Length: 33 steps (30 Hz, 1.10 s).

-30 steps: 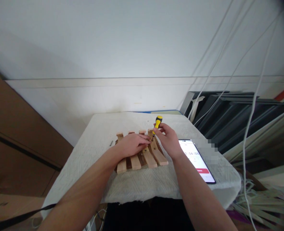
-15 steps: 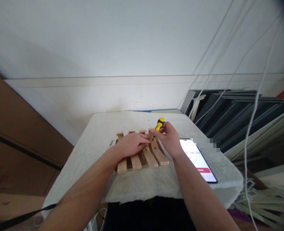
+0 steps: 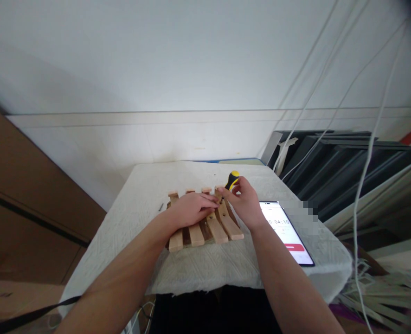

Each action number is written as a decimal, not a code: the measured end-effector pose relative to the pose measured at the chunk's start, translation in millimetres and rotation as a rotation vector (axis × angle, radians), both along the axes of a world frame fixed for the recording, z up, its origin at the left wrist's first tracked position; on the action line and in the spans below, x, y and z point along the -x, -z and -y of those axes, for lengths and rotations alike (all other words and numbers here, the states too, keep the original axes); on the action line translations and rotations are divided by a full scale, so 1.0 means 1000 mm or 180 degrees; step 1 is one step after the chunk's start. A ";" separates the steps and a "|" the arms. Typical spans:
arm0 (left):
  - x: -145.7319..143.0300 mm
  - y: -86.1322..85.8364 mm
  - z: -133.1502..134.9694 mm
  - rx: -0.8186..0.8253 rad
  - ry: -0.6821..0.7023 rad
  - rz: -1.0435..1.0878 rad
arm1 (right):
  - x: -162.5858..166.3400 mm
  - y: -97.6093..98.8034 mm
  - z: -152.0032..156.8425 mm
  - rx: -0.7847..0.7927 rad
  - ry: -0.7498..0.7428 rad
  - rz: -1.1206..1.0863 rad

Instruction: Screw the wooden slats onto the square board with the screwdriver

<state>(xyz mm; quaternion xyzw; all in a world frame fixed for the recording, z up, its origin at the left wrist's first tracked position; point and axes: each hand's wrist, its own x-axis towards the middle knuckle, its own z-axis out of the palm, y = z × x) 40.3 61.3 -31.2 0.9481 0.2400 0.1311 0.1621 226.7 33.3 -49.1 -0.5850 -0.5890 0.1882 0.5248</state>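
Observation:
A yellow-and-black screwdriver [image 3: 232, 180] is gripped by the handle in my right hand [image 3: 243, 197], tilted, its shaft pointing down at the rightmost wooden slat. That slat belongs to a small assembly of light wooden slats [image 3: 217, 229] with dark holes, lying over darker crosspieces. My left hand [image 3: 190, 208] rests flat across the slats, fingers stretched out, the fingertips close to the screwdriver's tip. Whatever is under the tip is too small to make out. Part of the slats is hidden beneath my left hand and forearm.
A white cloth covers the table [image 3: 205, 273]. Beside my right wrist lies a phone [image 3: 285, 232] showing a running timer. A small metal piece [image 3: 161, 207] lies left of the slats. Dark panels [image 3: 344, 171] lean at the right, near a hanging white cable [image 3: 360, 199].
The screwdriver's handle has turned slightly, showing more black on its side. Both hands stay in nearly the same place on the slats.

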 end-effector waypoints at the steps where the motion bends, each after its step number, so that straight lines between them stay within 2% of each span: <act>1: 0.000 0.001 0.000 0.0005 0.0008 0.0020 | 0.000 0.000 0.001 -0.0032 -0.0126 -0.0057; 5: 0.001 0.003 -0.002 -0.0015 0.0028 0.0062 | -0.002 -0.002 0.002 -0.0077 -0.0391 -0.0238; 11: 0.000 0.003 -0.002 -0.0012 0.0042 0.0029 | -0.001 0.002 -0.001 -0.0037 0.0003 -0.0137; 16: 0.000 0.002 -0.002 -0.0068 0.0015 -0.0068 | -0.001 -0.001 0.001 -0.0122 -0.0224 -0.0359; 21: 0.000 0.003 -0.002 -0.0056 0.0094 -0.0014 | 0.000 -0.002 0.001 -0.0075 0.0228 -0.0123; 27: 0.000 0.003 -0.002 -0.0056 0.0059 -0.0021 | -0.001 -0.002 0.002 -0.0090 -0.0187 -0.0401; 33: -0.001 0.000 -0.001 -0.0094 0.0075 -0.0066 | 0.001 0.000 -0.001 -0.0045 0.0107 -0.0246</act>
